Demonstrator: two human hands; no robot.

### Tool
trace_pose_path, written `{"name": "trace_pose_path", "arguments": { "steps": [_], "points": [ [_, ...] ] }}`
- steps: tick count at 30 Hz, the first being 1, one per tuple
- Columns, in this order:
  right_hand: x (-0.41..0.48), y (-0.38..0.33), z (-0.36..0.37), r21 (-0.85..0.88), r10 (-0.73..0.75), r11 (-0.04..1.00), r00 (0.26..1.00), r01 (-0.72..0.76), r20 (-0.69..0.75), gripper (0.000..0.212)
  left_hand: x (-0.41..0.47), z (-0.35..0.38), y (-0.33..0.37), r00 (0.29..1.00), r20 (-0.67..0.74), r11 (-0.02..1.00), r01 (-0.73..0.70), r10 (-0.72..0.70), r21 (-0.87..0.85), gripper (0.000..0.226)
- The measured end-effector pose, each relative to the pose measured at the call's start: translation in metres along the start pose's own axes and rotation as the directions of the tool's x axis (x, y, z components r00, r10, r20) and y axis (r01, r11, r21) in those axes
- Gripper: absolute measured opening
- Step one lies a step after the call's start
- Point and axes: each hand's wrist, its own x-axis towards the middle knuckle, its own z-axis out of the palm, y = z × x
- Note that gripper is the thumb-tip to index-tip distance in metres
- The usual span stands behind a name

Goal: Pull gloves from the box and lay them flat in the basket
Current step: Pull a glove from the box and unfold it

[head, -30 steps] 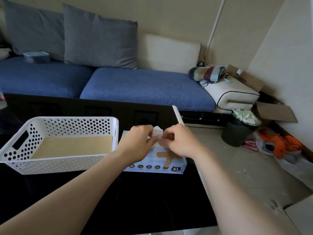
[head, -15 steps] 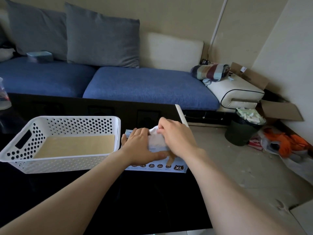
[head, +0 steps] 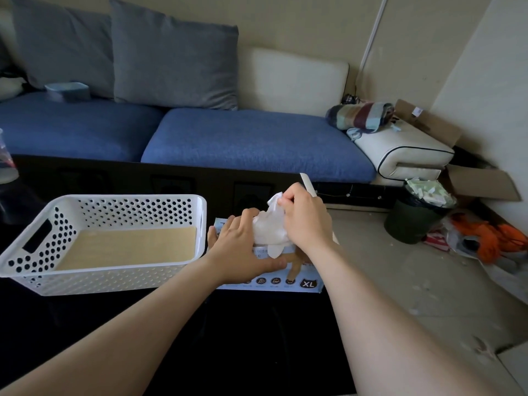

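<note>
A pale blue glove box (head: 297, 278) marked XL lies on the black table, right of the white perforated basket (head: 57, 238). My left hand (head: 243, 250) lies flat on the box top and holds it down, thumb along the front edge. My right hand (head: 305, 221) pinches a crumpled white glove (head: 270, 227) and holds it raised above the box; one glove finger dangles over the box front. The basket holds only a tan liner on its floor.
The black table (head: 228, 338) ends just right of the box. Behind it stands a blue sofa (head: 251, 138) with grey cushions. A dark waste bin (head: 414, 215), cardboard and orange cloth sit on the floor at right.
My right hand has drawn the white glove up and out of the box. My left hand went from pinching at the opening to pressing flat on the box.
</note>
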Motion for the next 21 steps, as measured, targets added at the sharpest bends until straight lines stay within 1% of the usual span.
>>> {"name": "trace_pose_path", "arguments": {
  "steps": [2, 3, 4, 6, 7, 8, 9, 10, 11, 12, 13, 14, 15, 18, 21],
  "points": [
    [-0.001, 0.004, -0.007, 0.159, -0.024, 0.987, 0.988, 0.000, 0.150, 0.011, 0.000, 0.000, -0.001, 1.000, -0.001, 1.000, -0.013, 0.013, -0.020, 0.097],
    [-0.002, 0.005, -0.013, 0.200, -0.035, 0.980, 0.977, -0.009, 0.213, 0.006, 0.000, 0.000, -0.001, 1.000, 0.001, 0.999, -0.011, 0.011, -0.034, 0.097],
    [-0.005, 0.007, -0.019, 0.210, -0.042, 0.978, 0.972, -0.008, 0.232, 0.008, 0.000, -0.002, -0.002, 1.000, 0.008, 0.999, -0.007, 0.007, -0.045, 0.098],
    [-0.008, 0.010, -0.028, 0.211, -0.043, 0.977, 0.986, 0.008, 0.161, 0.022, 0.000, -0.006, -0.002, 1.000, 0.026, 0.998, -0.006, 0.007, -0.058, 0.097],
    [-0.010, 0.010, -0.035, 0.219, -0.051, 0.976, 0.991, 0.023, 0.124, 0.024, 0.000, -0.008, -0.002, 0.999, 0.036, 0.998, -0.009, 0.011, -0.063, 0.093],
    [-0.012, 0.008, -0.041, 0.229, -0.071, 0.973, 0.990, 0.041, 0.123, 0.024, -0.001, -0.011, -0.002, 0.999, 0.048, 0.998, -0.013, 0.016, -0.066, 0.087],
    [-0.014, 0.004, -0.049, 0.239, -0.101, 0.969, 0.982, 0.061, 0.157, 0.023, -0.001, -0.012, -0.002, 0.998, 0.061, 0.997, -0.017, 0.021, -0.070, 0.080],
    [-0.016, 0.001, -0.054, 0.234, -0.130, 0.969, 0.963, 0.073, 0.236, 0.020, -0.002, -0.013, -0.002, 0.997, 0.078, 0.997, -0.017, 0.022, -0.073, 0.073],
    [-0.018, -0.004, -0.060, 0.205, -0.145, 0.976, 0.926, 0.076, 0.348, 0.019, -0.002, -0.013, -0.002, 0.995, 0.098, 0.997, -0.012, 0.019, -0.071, 0.065],
    [-0.020, -0.009, -0.062, 0.147, -0.143, 0.986, 0.874, 0.083, 0.465, 0.023, -0.002, -0.014, -0.002, 0.993, 0.116, 0.998, -0.007, 0.014, -0.065, 0.058],
    [-0.023, -0.012, -0.063, 0.080, -0.132, 0.991, 0.825, 0.105, 0.550, 0.028, -0.002, -0.013, -0.002, 0.992, 0.129, 0.998, -0.001, 0.008, -0.059, 0.051],
    [-0.025, -0.013, -0.060, 0.030, -0.131, 0.990, 0.802, 0.139, 0.583, 0.031, -0.002, -0.013, -0.001, 0.991, 0.132, 0.999, 0.003, 0.004, -0.053, 0.045],
    [-0.025, -0.014, -0.057, 0.010, -0.142, 0.986, 0.811, 0.165, 0.568, 0.029, -0.001, -0.013, -0.001, 0.991, 0.133, 0.999, 0.008, -0.002, -0.049, 0.039],
    [-0.024, -0.015, -0.053, 0.065, -0.201, 0.979, 0.880, 0.192, 0.430, 0.012, -0.001, -0.014, -0.001, 0.991, 0.134, 0.999, 0.016, -0.009, -0.050, 0.032],
    [-0.024, -0.013, -0.051, 0.090, -0.236, 0.972, 0.910, 0.218, 0.340, 0.012, 0.000, -0.014, 0.001, 0.991, 0.135, 0.999, 0.009, -0.003, -0.045, 0.040]
  ]
}}
